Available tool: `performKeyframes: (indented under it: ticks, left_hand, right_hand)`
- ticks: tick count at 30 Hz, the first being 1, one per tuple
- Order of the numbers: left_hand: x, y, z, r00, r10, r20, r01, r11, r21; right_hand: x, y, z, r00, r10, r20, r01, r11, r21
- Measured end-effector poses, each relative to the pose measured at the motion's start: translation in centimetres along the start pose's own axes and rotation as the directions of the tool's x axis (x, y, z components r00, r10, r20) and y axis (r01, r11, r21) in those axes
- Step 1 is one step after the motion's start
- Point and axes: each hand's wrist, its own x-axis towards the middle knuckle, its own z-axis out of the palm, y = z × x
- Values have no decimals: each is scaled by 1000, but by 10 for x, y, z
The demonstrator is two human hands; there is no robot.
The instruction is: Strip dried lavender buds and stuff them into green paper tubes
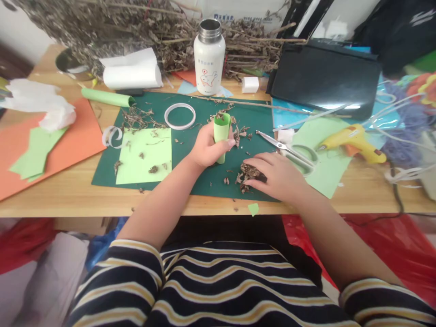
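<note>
My left hand (208, 147) is wrapped round an upright green paper tube (221, 129), with dry leaf bits at its top opening. To the right, my right hand (269, 175) curls its fingers over a clump of dry brown leaves (250, 171) on the dark green mat (200, 177). Leaf crumbs lie scattered between the two hands. Left of the tube are a roll of tape (180, 104) and a light green paper square (145, 156) with leaf bits on it. Scissors (286, 149) lie open just beyond my right hand.
A white bottle (209, 59) stands uncapped behind the mat, before a heap of dried branches (163, 34). A yellow glue gun (356, 141) and black tray (325, 77) are at right. Orange paper (81, 131), another green roll (107, 97) and white tissue (41, 102) lie left.
</note>
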Motion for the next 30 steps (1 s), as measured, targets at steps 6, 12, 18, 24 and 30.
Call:
performKeyframes:
  ticks: [6,12,18,24,30]
  left_hand:
    - [-1,0,1,999,29,23,-29,1000,-2]
    - [-1,-1,-1,1000,17,4,-17,1000,-21]
    - [-1,-4,-5,1000,23,-5,-23,1000,-17]
    - [-1,-4,-5,1000,20,9,-20,1000,-4]
    - [-5,-4,-6,999,-6,35,4,999,47]
  right_hand:
    - [15,3,3,997,-19,-78,36,975,218]
    - [23,5,-2,994,61,-90,-44,982,182]
    - [15,13,-5,991,114,-72,-95,968,234]
    - [21,16,-19,935,236,-264,-143,934,327]
    - [36,10,-32,909,283,-305,-130,890,438]
